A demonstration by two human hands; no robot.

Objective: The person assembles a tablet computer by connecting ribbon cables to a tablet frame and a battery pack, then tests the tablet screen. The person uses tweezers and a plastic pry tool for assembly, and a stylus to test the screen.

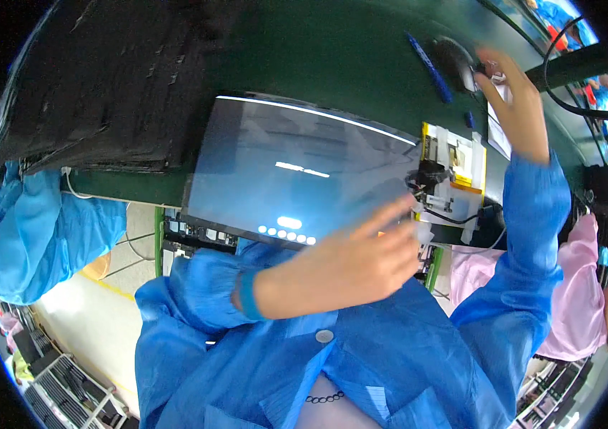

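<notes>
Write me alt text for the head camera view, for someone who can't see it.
A person in a blue smock reaches the left hand over a large flat panel lying on a dark green bench, while the right hand stretches toward a dark rounded object at the far edge. A small yellow-and-white fixture with cables sits beside the panel.

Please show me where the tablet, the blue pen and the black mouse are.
tablet [297, 171], head view, middle of the lit screen.
blue pen [430, 67], head view, middle of its barrel.
black mouse [452, 58], head view, its rounded top.
</notes>
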